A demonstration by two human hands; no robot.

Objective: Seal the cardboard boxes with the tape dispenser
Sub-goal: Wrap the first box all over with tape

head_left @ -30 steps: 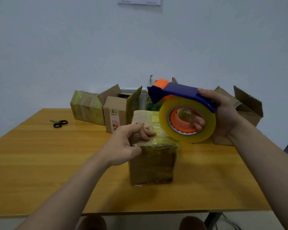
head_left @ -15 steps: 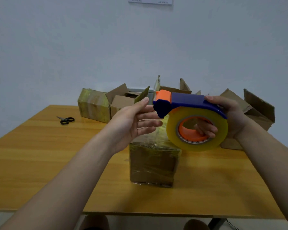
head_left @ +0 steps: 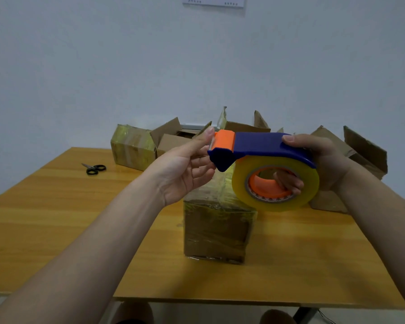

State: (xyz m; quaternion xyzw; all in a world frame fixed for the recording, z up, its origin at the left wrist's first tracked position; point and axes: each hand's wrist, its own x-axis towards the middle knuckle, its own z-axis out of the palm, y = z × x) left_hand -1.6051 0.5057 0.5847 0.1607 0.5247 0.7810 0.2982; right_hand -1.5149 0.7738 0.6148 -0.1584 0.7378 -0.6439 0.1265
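- The tape dispenser (head_left: 262,148) hangs just above the taped box (head_left: 218,230); the right hand (head_left: 318,160) grasps it, fingers through the roll's core.
- The left hand (head_left: 187,169) is relaxed, fingers straight, index tip at the orange cutter (head_left: 223,141); best to peel the tape end free clear of the teeth.
- The box stands mid-counter (head_left: 56,218).
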